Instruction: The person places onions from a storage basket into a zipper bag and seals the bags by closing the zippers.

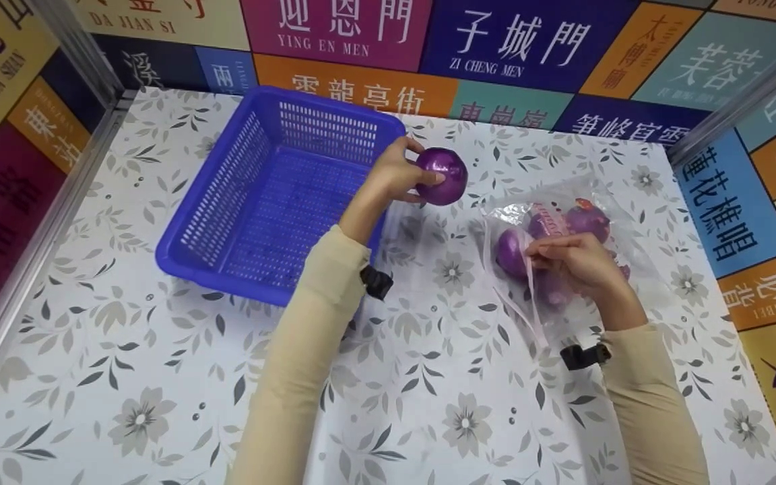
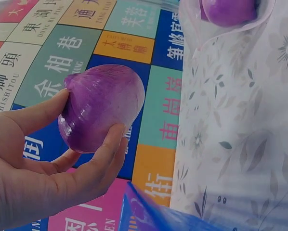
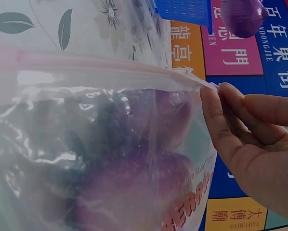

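Observation:
A shiny purple onion (image 1: pixel 442 176) is held in the left hand (image 1: pixel 395 174), above the table close to the basket's right rim. In the left wrist view, thumb and fingers grip this onion (image 2: pixel 103 108) around its sides. My right hand (image 1: pixel 585 266) pinches the pink-edged mouth of a clear plastic bag (image 1: pixel 630 269) on the right of the table. Several purple onions (image 1: pixel 512 252) lie inside, partly hidden by the bag's print and the hand. From the right wrist, the onions look blurred through the plastic.
A blue plastic basket (image 1: pixel 273 289) with slotted walls stands on the left, with no onions visible inside. The white table (image 1: pixel 422 417) has a grey leaf and flower pattern. Panels (image 1: pixel 509 40) with coloured lettering enclose the back and both sides.

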{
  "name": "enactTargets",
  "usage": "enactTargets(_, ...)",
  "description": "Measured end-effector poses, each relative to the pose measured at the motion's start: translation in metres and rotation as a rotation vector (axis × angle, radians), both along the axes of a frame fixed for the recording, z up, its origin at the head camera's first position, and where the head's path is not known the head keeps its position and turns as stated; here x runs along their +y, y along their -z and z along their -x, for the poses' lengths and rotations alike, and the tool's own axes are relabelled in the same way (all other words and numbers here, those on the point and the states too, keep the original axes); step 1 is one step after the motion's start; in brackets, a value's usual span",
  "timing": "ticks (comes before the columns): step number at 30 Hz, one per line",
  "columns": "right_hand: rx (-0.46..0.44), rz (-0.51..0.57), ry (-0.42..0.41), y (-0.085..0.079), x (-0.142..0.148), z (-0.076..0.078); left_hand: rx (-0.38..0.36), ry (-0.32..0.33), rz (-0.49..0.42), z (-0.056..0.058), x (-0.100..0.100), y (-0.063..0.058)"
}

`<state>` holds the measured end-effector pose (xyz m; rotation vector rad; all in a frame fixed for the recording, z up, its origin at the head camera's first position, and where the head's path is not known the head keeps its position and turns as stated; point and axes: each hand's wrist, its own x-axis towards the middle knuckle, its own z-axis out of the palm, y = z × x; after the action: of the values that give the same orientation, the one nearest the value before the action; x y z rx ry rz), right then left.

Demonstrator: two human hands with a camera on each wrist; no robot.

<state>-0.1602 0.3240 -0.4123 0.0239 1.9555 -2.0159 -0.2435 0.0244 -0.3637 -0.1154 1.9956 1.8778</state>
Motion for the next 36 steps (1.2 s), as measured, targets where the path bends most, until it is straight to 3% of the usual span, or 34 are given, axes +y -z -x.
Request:
enactTargets(15,0.005,-0.059,0.003,0.0,0.001,0.0,-0.041,0.026,-0.021,-0.008,0.013,0.004)
enactTargets(26,0.029,0.06,0.004,0.001,0.0,-0.001,-0.039,0.023,-0.098,-0.015,0.024,0.012)
enactTargets(36,0.014,0.026,-0.002,-0.002,-0.001,0.0,-0.011,0.032,-0.02,-0.021,0.038,0.018)
